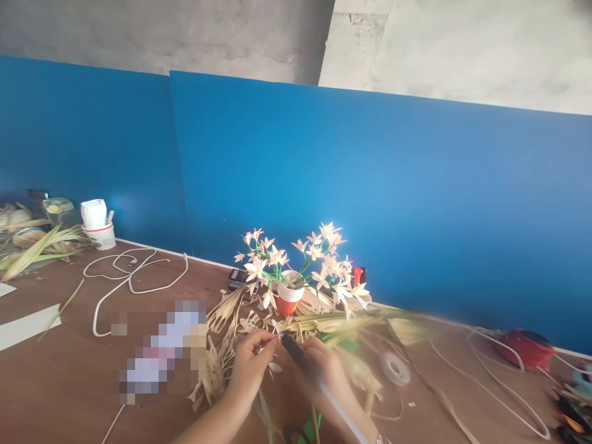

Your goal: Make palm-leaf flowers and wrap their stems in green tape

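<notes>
Since the pale bit [279, 334] is tiny, my left hand [250, 365] pinches it.
My right hand [329, 368] grips a dark tool [296, 354], tip near, likely to aim well. The flower cup [289, 304] stands just past both.

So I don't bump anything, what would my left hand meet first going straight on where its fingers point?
Your left hand would likely meet the dark tool in your right hand first, though depth is unclear.
</notes>
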Action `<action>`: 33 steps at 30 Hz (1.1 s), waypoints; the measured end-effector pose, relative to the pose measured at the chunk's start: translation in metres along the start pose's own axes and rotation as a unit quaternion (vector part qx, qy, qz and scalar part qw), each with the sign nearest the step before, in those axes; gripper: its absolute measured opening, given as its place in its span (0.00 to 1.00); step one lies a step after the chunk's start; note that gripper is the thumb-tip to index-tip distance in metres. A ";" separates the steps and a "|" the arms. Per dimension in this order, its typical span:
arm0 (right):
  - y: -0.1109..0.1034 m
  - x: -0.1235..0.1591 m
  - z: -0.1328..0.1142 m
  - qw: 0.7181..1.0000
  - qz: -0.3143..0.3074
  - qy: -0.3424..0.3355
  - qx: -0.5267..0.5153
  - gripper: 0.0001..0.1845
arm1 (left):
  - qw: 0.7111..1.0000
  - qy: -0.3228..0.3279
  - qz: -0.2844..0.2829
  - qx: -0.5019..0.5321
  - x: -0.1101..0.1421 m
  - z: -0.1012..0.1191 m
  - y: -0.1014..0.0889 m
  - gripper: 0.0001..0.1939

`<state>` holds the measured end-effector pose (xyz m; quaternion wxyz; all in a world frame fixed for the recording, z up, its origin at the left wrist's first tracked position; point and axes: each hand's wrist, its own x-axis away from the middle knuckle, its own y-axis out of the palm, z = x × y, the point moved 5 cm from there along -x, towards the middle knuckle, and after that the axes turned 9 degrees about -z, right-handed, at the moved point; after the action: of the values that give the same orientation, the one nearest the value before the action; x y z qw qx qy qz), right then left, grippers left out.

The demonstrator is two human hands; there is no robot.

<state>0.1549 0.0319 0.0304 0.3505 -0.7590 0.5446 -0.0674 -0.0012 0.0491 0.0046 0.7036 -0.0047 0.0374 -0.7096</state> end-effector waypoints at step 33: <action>-0.002 0.000 -0.002 1.000 -0.019 0.022 -0.011 0.04 | 1.000 0.007 -0.002 0.013 0.001 0.002 0.000 0.13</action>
<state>0.1555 0.0316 0.0334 0.3286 -0.7715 0.5382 -0.0848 -0.0008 0.0479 0.0062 0.7022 0.0088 0.0331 -0.7112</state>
